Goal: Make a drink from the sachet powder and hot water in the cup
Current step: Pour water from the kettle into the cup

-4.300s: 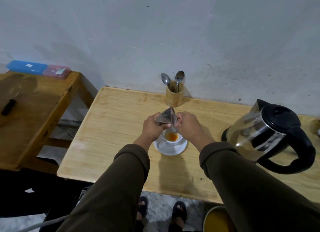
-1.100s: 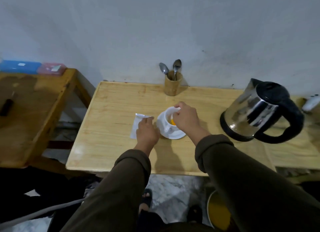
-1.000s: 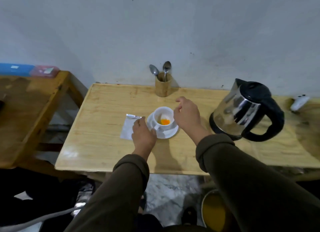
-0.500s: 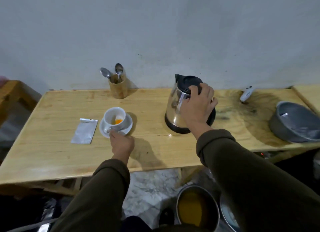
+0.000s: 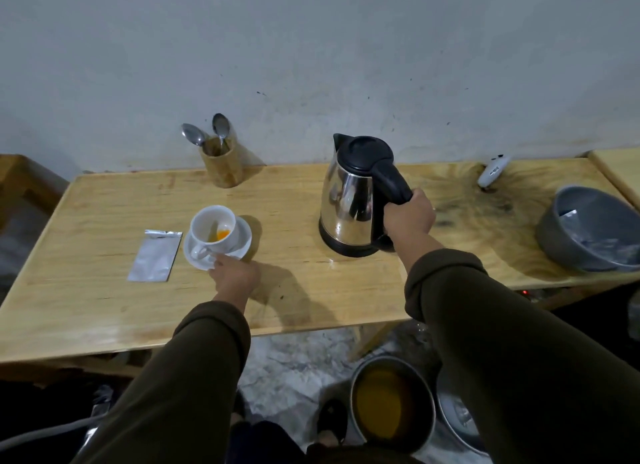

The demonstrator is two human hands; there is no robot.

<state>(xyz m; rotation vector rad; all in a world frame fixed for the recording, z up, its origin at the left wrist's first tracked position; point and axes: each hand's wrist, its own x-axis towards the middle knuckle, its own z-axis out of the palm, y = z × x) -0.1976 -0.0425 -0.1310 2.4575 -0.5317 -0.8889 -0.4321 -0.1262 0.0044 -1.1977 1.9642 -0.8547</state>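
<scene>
A white cup with orange powder at its bottom stands on a white saucer on the wooden table. The fingers of my left hand touch the near rim of the saucer. Flat on the table, left of the saucer, lies the silver sachet. A steel kettle with a black lid stands upright on the table to the right of the cup. My right hand is wrapped around its black handle.
A wooden holder with two spoons stands at the back by the wall. At the right sit a grey bowl and a small white device. Below the table edge is a pot of yellow liquid on the floor.
My right hand has shifted from the kettle's lid to a grip on its handle. My left hand stays at the saucer. The view has moved closer.
</scene>
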